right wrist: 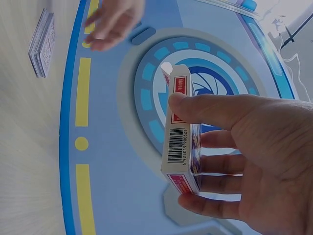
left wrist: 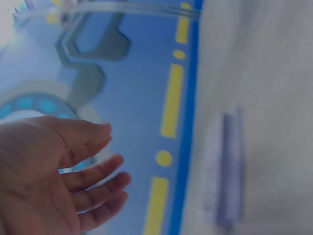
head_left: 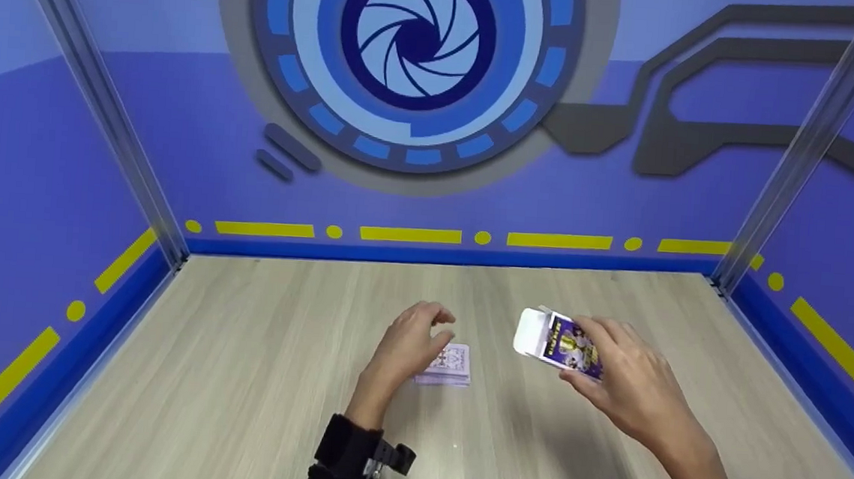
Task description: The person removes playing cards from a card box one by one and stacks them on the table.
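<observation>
My right hand (head_left: 639, 378) holds a small playing card box (head_left: 572, 346) above the table, thumb on one side and fingers on the other. The box's white flap (head_left: 531, 332) stands open toward the left. In the right wrist view, a barcode shows on the narrow side of the card box (right wrist: 178, 142). A stack of purple-white playing cards (head_left: 452, 369) lies on the table. My left hand (head_left: 406, 343) hovers above the stack's left side, its fingers loosely bent and holding nothing. The left wrist view shows the card stack (left wrist: 226, 169) blurred, apart from the left hand (left wrist: 63, 171).
The wood-grain table (head_left: 252, 377) is bounded by a blue back wall (head_left: 414, 208) and side walls. Clear corner posts (head_left: 794, 145) stand at the back. Black straps with small cameras (head_left: 355, 456) sit on the wrists.
</observation>
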`<state>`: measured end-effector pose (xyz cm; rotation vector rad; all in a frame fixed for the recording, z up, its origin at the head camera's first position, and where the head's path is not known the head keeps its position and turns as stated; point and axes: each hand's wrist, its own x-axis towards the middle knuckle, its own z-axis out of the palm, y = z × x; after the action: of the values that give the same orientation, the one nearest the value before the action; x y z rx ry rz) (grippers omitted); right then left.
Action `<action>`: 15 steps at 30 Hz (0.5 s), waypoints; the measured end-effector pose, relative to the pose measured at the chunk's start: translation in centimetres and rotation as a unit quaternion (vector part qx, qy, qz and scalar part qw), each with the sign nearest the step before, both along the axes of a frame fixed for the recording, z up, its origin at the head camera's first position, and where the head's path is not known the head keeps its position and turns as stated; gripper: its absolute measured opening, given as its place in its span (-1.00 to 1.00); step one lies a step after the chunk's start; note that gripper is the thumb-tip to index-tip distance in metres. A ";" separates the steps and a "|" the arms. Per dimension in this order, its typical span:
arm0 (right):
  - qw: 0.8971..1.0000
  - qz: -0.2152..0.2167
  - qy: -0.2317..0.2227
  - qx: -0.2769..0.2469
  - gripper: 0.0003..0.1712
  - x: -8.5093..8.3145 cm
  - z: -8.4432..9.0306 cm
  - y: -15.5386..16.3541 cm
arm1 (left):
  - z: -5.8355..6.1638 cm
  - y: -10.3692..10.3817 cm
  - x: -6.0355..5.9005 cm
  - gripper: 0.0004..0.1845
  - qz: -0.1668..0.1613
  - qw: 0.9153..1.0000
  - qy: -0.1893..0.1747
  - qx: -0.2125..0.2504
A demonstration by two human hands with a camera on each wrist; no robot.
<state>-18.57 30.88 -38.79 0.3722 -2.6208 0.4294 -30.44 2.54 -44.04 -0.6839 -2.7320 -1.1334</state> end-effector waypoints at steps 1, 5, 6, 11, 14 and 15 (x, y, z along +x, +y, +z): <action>1.000 0.000 -0.001 0.002 -0.18 0.0 0.0 -0.1 | 0.7 0.3 0.5 -0.85 -0.005 1.000 0.017 0.018; 1.000 0.006 -0.006 0.001 -0.16 0.0 0.0 -0.4 | 3.2 1.6 2.8 -0.94 -0.042 0.991 0.075 0.101; 1.000 0.009 -0.006 0.001 -0.16 0.0 0.0 -0.4 | 3.6 2.0 3.4 -0.94 -0.053 0.988 0.084 0.119; 1.000 0.022 -0.003 -0.001 -0.17 0.0 0.0 -0.8 | 4.7 4.0 5.7 -0.97 -0.097 0.976 0.082 0.174; 1.000 0.028 0.000 -0.001 -0.17 0.0 0.0 -1.1 | 4.6 4.9 6.3 -0.94 -0.104 0.975 0.061 0.186; 1.000 0.031 0.002 0.000 -0.16 0.1 0.0 -1.2 | 4.6 5.1 6.5 -0.92 -0.103 0.975 0.056 0.186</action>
<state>-18.51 29.69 -38.77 0.4556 -2.6099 0.4485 -23.98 7.63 -39.47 -0.9518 -2.3016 -1.5447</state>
